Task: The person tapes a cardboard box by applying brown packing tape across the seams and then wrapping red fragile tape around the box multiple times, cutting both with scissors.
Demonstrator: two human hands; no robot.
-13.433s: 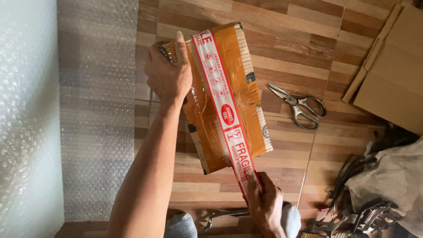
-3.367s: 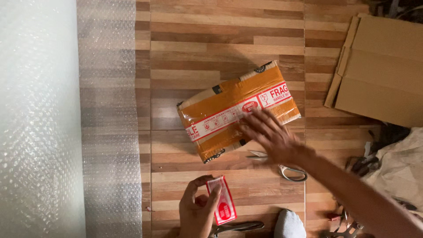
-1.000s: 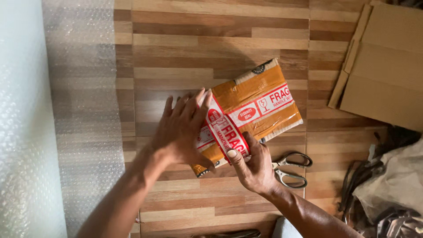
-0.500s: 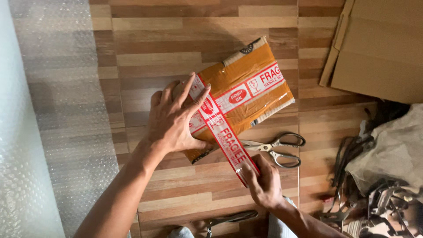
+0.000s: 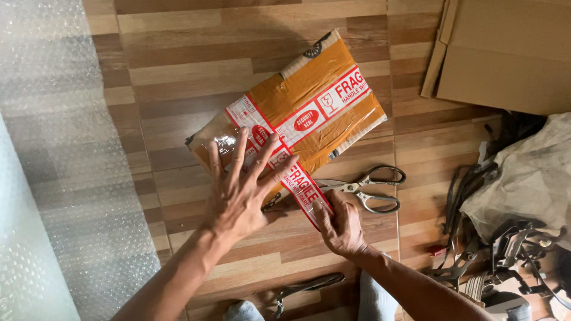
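Two hands are at the near corner of a parcel (image 5: 297, 116) wrapped in brown tape, which lies flat and slantwise on the wooden floor (image 5: 196, 65). My left hand (image 5: 241, 190) is spread wide, fingers fanned and palm down, pressing on the parcel's near-left end; it grips nothing, it only bears on the wrapping. My right hand (image 5: 340, 224) is just beside the parcel's near edge, fingers curled, pinching the free end of a red-and-white tape strip (image 5: 306, 193) between thumb and fingertips. That strip runs from the parcel's top face, passes under my left fingertips, comes over the near edge and reaches my right hand. A second band of the same tape crosses the parcel lengthwise.

I see a pair of scissors (image 5: 366, 187) lying on the floor just right of my right hand, blades pointing toward the parcel, handles away from it. A sheet of bubble wrap (image 5: 65, 166) covers the floor along the left side, well apart from the parcel. A flattened cardboard box (image 5: 505, 53) lies at the upper right, and a grey bag with dark straps (image 5: 523, 184) sits at the right edge.
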